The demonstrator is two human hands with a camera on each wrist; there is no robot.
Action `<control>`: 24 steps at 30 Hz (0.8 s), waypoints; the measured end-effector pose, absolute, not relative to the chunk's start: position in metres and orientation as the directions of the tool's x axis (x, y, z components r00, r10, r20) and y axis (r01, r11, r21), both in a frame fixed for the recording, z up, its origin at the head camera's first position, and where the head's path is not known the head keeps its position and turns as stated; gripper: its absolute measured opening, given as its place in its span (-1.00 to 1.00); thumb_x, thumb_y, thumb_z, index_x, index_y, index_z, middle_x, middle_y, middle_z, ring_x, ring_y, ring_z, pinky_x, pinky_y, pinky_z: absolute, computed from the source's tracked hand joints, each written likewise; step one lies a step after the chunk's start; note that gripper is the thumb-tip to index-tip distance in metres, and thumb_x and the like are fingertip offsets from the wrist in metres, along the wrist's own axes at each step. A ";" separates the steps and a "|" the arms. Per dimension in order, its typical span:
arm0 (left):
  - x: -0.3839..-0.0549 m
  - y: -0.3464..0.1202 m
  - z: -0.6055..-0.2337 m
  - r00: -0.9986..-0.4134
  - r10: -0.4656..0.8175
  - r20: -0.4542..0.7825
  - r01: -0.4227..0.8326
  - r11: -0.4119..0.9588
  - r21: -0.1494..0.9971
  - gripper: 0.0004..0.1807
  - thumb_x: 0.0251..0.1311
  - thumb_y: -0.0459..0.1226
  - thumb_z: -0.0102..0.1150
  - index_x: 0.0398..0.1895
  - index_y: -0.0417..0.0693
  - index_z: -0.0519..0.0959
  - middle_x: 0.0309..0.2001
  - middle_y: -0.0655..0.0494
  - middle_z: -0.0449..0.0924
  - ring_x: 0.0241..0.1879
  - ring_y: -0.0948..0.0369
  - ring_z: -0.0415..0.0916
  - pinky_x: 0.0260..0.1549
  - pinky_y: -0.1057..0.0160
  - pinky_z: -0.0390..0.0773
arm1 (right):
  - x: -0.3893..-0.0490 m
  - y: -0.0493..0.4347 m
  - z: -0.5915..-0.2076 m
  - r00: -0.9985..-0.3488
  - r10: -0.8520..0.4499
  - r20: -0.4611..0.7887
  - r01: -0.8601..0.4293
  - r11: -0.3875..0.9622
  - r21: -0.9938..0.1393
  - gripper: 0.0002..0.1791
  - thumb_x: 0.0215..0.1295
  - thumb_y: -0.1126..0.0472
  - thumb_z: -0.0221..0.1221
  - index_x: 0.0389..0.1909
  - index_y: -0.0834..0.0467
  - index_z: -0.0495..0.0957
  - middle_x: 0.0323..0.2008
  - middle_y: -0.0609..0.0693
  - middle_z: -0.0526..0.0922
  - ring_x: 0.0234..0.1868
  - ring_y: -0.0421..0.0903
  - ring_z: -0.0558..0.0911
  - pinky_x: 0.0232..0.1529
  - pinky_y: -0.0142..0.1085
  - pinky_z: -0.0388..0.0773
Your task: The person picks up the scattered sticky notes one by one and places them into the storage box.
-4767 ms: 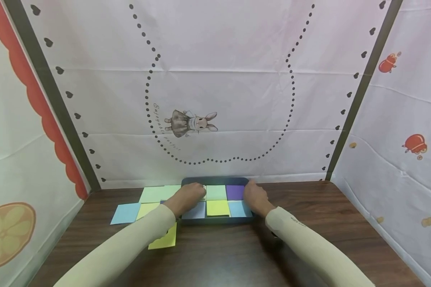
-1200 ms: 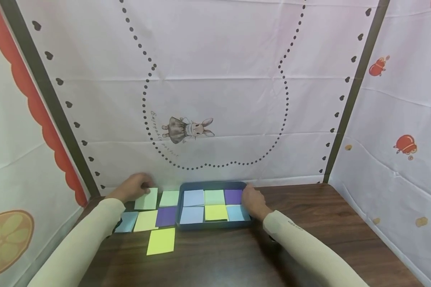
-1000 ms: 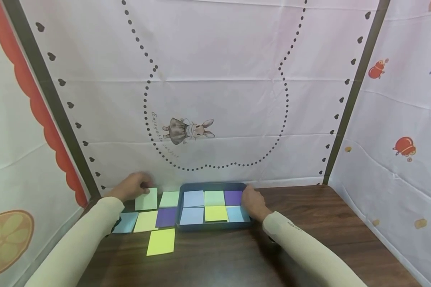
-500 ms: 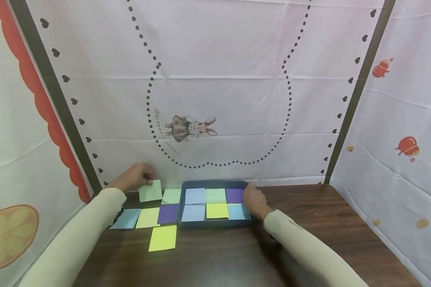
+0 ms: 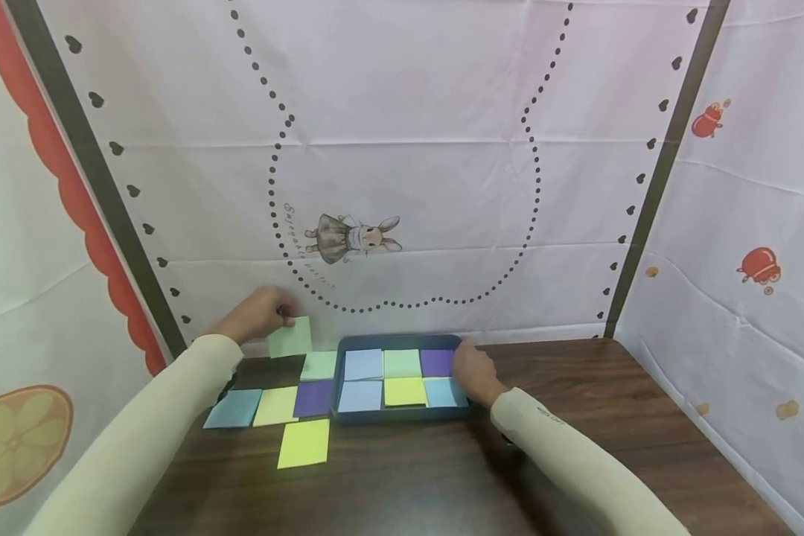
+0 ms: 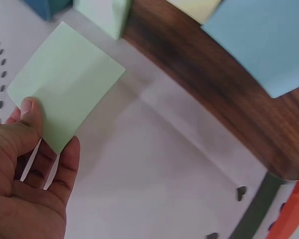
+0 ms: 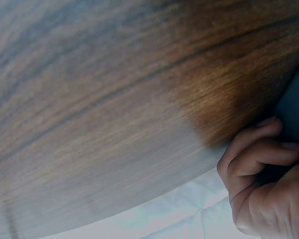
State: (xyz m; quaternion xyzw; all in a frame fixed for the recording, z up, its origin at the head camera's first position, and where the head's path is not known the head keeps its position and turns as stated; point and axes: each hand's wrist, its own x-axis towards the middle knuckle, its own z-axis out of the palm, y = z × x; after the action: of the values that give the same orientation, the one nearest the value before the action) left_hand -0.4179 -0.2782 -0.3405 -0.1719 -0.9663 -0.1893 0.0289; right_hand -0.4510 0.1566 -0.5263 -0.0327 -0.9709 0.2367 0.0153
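My left hand point(image 5: 261, 311) pinches a pale green sticky note point(image 6: 70, 82) by one corner between thumb and fingers, lifted above the table's back left. At the right end of a dark blue tray point(image 5: 402, 415), my right hand point(image 5: 477, 372) has its fingers curled against the side; in the right wrist view they grip the dark edge. Inside the tray lie two rows of sticky notes: a light blue note point(image 5: 364, 364), a mint note point(image 5: 402, 362) and a purple note point(image 5: 435, 362) behind; another light blue note point(image 5: 360, 396), a yellow note point(image 5: 404, 391) and a sky-blue note point(image 5: 442, 391) in front.
Left of the tray on the wooden table point(image 5: 402, 476) lie a mint note point(image 5: 319, 365), a purple note point(image 5: 313, 398), a pale yellow note point(image 5: 276, 406), a blue note point(image 5: 234, 409) and a bright yellow note point(image 5: 304, 443). A printed cloth wall point(image 5: 409, 186) rises behind the table.
My left hand has gone from the tray to the pale green note at the back left, pinched it and raised it up and slightly right. The right hand stays at the tray's right end.
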 end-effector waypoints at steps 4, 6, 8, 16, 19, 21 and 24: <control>-0.419 -0.262 -0.334 -0.924 0.344 0.166 0.381 0.856 0.350 -0.94 0.41 -0.47 0.42 -0.13 -0.26 0.81 -0.18 -0.13 0.79 -0.19 0.02 0.59 -0.12 0.05 0.63 | -0.452 0.158 -0.526 -0.998 0.047 0.040 0.025 0.906 -0.423 -0.62 0.80 0.22 -0.23 0.18 0.40 0.46 -0.35 0.25 0.71 -0.40 0.09 0.75 -0.38 0.05 0.79; -0.420 -0.254 -0.333 -0.916 0.355 0.188 0.400 0.848 0.347 -0.92 0.42 -0.47 0.41 -0.13 -0.25 0.83 -0.16 -0.11 0.80 -0.19 0.03 0.60 -0.13 0.07 0.63 | -0.453 0.159 -0.527 -0.997 0.037 0.070 0.006 0.913 -0.408 -0.64 0.79 0.24 -0.19 0.15 0.43 0.47 -0.40 0.24 0.68 -0.44 0.10 0.74 -0.44 0.05 0.76; -0.420 -0.246 -0.334 -0.905 0.369 0.210 0.421 0.840 0.343 -0.92 0.43 -0.48 0.40 -0.14 -0.24 0.83 -0.16 -0.11 0.80 -0.19 0.03 0.60 -0.15 0.08 0.62 | -0.455 0.159 -0.530 -0.996 0.028 0.089 -0.008 0.924 -0.381 -0.66 0.77 0.26 -0.18 0.12 0.44 0.48 -0.44 0.21 0.65 -0.47 0.09 0.73 -0.48 0.03 0.73; -0.415 -0.209 -0.334 -0.853 0.441 0.280 0.516 0.793 0.323 -0.88 0.44 -0.50 0.34 -0.16 -0.20 0.82 -0.17 -0.09 0.82 -0.20 0.03 0.63 -0.04 -0.06 0.70 | -0.460 0.158 -0.534 -0.998 0.057 0.037 0.038 0.919 -0.392 -0.66 0.77 0.22 -0.20 0.07 0.36 0.48 -0.42 0.19 0.67 -0.44 0.05 0.72 -0.48 0.00 0.71; -0.412 -0.195 -0.333 -0.838 0.461 0.292 0.539 0.780 0.317 -0.90 0.44 -0.48 0.35 -0.14 -0.20 0.81 -0.15 -0.09 0.83 -0.19 0.03 0.65 0.01 -0.10 0.72 | -0.462 0.159 -0.535 -0.997 0.066 0.037 0.046 0.917 -0.396 -0.67 0.77 0.21 -0.19 0.06 0.34 0.49 -0.40 0.20 0.69 -0.42 0.06 0.74 -0.46 0.02 0.72; -0.410 -0.185 -0.333 -0.829 0.475 0.297 0.554 0.770 0.316 -0.90 0.44 -0.48 0.35 -0.12 -0.21 0.81 -0.14 -0.10 0.83 -0.18 0.03 0.67 0.01 -0.10 0.74 | -0.464 0.160 -0.535 -0.997 0.068 0.036 0.049 0.920 -0.388 -0.67 0.77 0.20 -0.19 0.06 0.32 0.49 -0.39 0.19 0.70 -0.41 0.05 0.74 -0.44 0.03 0.73; -0.406 -0.169 -0.335 -0.820 0.493 0.291 0.569 0.757 0.321 -0.88 0.43 -0.46 0.37 -0.08 -0.19 0.83 -0.11 -0.08 0.85 -0.16 0.05 0.70 0.03 -0.08 0.76 | -0.463 0.160 -0.534 -0.997 0.078 0.030 0.060 0.916 -0.397 -0.67 0.78 0.18 -0.19 0.07 0.30 0.50 -0.36 0.19 0.72 -0.39 0.06 0.74 -0.41 0.05 0.74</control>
State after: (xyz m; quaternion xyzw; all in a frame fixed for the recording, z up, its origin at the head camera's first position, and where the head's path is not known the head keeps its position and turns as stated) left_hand -0.4061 -0.1689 -0.3351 -0.2849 -0.9325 -0.2009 0.0948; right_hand -0.4630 0.1595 -0.5335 -0.0352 -0.9785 0.2019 0.0226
